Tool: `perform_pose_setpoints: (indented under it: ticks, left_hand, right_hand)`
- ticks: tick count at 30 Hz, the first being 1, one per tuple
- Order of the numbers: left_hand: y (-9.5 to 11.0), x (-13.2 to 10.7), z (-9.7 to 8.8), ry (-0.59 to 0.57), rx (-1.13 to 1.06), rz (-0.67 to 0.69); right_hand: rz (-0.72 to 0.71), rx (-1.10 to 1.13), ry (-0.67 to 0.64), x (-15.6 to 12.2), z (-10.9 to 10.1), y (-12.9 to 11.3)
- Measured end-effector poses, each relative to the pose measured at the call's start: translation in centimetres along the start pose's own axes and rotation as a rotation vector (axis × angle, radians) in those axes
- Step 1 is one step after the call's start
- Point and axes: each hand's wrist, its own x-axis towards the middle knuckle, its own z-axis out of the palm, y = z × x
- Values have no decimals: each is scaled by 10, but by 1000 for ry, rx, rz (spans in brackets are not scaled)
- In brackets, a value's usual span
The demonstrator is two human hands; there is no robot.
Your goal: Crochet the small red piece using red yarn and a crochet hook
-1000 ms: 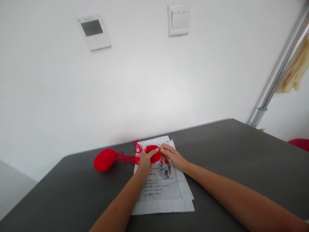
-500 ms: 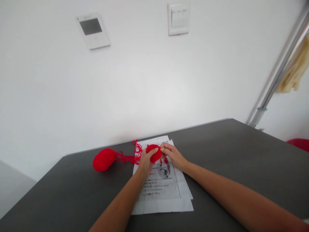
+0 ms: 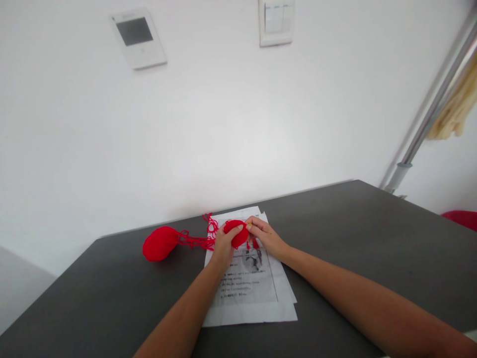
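My left hand (image 3: 222, 246) is closed around a small round piece of red crochet work (image 3: 238, 233), held just above printed paper sheets (image 3: 250, 293) on a dark grey table (image 3: 354, 238). My right hand (image 3: 265, 236) pinches a thin yellowish hook (image 3: 248, 227) against the right edge of the red piece. Loose red yarn (image 3: 203, 234) runs left from the piece to a red yarn ball (image 3: 159, 243) lying on the table.
A white wall stands right behind the table, with a light switch plate (image 3: 276, 22) and a small wall panel (image 3: 138, 37). At the right, a slanted metal pole (image 3: 428, 117) carries a pale cloth (image 3: 456, 107). A red object (image 3: 462, 219) shows beyond the table's right edge.
Both hands stay together on the red piece, shifted slightly toward the wall. The view has tipped down a little. The yarn ball has not moved.
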Motion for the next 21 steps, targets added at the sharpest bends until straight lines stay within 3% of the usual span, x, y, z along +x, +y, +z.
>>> perform_pose_setpoints:
  ticks: [21]
  left_hand:
    - [-3,3,-6,-31,-2,-64]
  right_hand:
    - [6,-39,-5,-2,0,-3]
